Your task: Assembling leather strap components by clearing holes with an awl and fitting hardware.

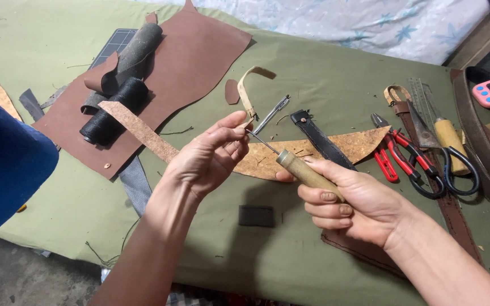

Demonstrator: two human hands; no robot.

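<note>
i see right hand [350, 204] clenched on awl [301, 169], its axis pointing up-left at tan strip [248, 93] pinched by left hand [208, 156].

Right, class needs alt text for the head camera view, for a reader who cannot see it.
A right hand holds a wooden-handled awl, its tip at a tan strip pinched by the left hand, above a green cloth table with a brown leather sheet, red pliers and scissors.
</note>
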